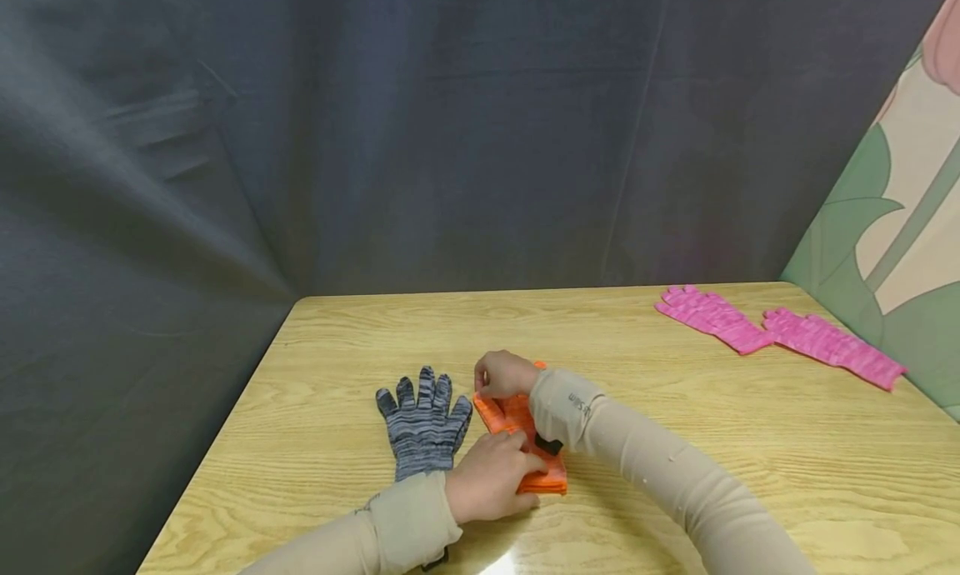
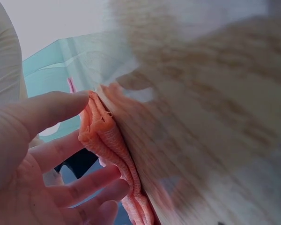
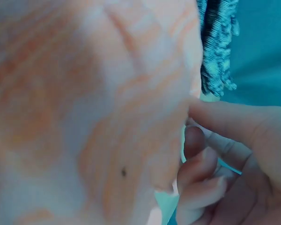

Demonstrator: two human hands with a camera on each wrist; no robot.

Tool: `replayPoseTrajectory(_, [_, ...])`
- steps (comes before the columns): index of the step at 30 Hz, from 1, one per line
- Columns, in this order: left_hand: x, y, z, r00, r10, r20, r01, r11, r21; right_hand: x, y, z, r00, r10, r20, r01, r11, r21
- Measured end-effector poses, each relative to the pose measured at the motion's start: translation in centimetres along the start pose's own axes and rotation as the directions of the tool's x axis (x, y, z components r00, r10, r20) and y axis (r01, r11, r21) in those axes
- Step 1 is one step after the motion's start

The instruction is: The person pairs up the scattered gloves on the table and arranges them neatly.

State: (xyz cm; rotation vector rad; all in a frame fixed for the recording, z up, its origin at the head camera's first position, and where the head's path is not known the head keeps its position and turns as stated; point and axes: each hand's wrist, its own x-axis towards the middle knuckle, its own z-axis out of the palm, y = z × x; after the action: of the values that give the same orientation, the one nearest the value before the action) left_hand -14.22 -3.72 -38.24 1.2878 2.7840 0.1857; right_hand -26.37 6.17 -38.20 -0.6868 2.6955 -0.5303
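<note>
Orange knit gloves [image 1: 513, 410] lie stacked on the wooden table, and their layered cuff edges show in the left wrist view. At the cuff end, my left hand [image 1: 491, 477] rests over them with fingers extended and the thumb tip touching the edge. My right hand [image 1: 506, 374] is at the far left side of the stack, its thumb and curled fingers pinching the edge of an orange glove [image 3: 131, 122]. That hand and its wrist cover part of the orange fingers. Just left of the stack lies a grey-and-black striped glove [image 1: 424, 429], palm flat and fingers spread away from me.
Two pink gloves [image 1: 716, 318] lie at the back right of the table [image 1: 360, 329]. A dark cloth [image 1: 465, 142] hangs behind and to the left. On the right stands a floral-patterned panel [image 1: 900, 250].
</note>
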Motion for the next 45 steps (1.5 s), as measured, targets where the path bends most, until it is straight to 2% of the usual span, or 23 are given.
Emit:
replayPoseTrajectory(5, [0.0,0.0,-0.2,1.0,-0.008,0.013,0.008,1.0,0.014,-0.1,0.7,-1.3,0.999,-0.004,-0.045,0.005,1.0,0.021])
replayPoseTrajectory(9, [0.1,0.0,-0.2,1.0,-0.006,0.028,0.006,1.0,0.012,-0.2,1.6,-2.5,0.995,0.056,-0.08,-0.055,0.998,0.016])
replayPoseTrajectory(12, [0.1,-0.1,0.0,0.999,-0.005,0.031,0.005,1.0,0.009,-0.2,2.1,-2.7,0.993,0.099,-0.068,-0.098,0.995,0.019])
replayPoseTrajectory(16, [0.1,-0.2,0.1,1.0,-0.002,0.028,0.002,1.0,0.0,0.1,2.4,-2.4,0.992,0.109,-0.056,-0.108,0.994,0.02])
replayPoseTrajectory(24, [0.0,-0.1,0.0,1.0,0.001,0.024,-0.001,1.0,-0.01,0.8,2.3,-1.9,0.989,0.086,-0.117,-0.081,0.996,0.048])
replayPoseTrajectory(33, [0.0,0.0,-0.1,0.999,0.003,0.036,-0.003,1.0,-0.002,0.9,2.4,-1.5,0.987,0.103,-0.126,-0.1,0.995,0.029])
replayPoseTrajectory(37, [0.0,-0.1,0.0,1.0,0.015,0.016,-0.015,1.0,-0.001,1.0,2.5,-1.4,0.985,0.118,-0.125,-0.115,0.993,0.033])
replayPoseTrajectory(39, [0.1,-0.4,0.4,0.999,0.039,-0.017,-0.039,0.999,0.006,1.0,2.5,-1.4,0.985,0.123,-0.124,-0.12,0.992,0.033])
replayPoseTrajectory(44, [0.2,-0.4,0.4,0.999,0.033,-0.022,-0.033,0.999,0.009,1.1,2.6,-1.4,0.984,0.133,-0.121,-0.131,0.991,0.028])
replayPoseTrajectory(45, [0.2,-0.3,0.1,1.0,0.013,-0.004,-0.013,1.0,0.003,1.1,2.7,-1.4,0.983,0.134,-0.123,-0.132,0.991,0.023])
